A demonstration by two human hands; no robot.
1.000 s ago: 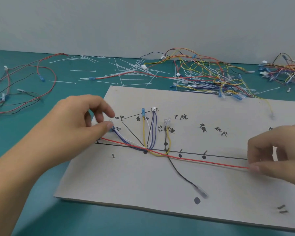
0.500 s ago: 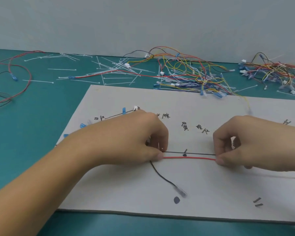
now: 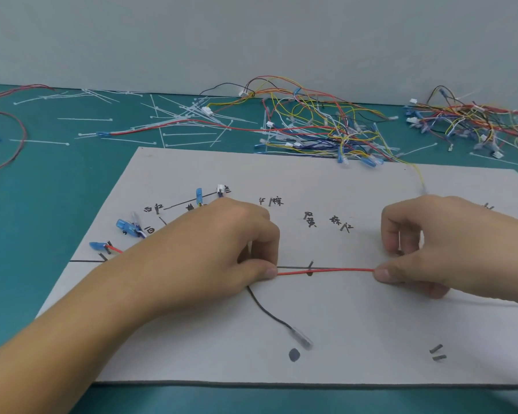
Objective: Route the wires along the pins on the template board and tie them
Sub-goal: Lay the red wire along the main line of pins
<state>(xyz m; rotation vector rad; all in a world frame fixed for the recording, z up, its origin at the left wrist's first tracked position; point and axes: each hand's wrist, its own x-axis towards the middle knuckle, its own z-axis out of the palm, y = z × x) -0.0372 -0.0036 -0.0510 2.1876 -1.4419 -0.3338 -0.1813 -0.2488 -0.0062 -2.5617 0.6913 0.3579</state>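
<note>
Left hand (image 3: pixel 219 252) at one end, right hand (image 3: pixel 437 246) at the other, pinches thin red insulated wire (image 3: pixel 335 269) taut, long axis left-to-right on flat grey template board (image 3: pixel 341 324), passing small dark pin (image 3: pixel 310 265) midway between both.

Red wire (image 3: pixel 326 270), black wire (image 3: pixel 269 312), pale grey board (image 3: pixel 356 324) with black markings, teal table (image 3: pixel 42 180), blue connectors (image 3: pixel 123 225)

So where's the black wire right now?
In the head view, the black wire trails from under the left hand toward the near edge, ending beside a black dot.
</note>
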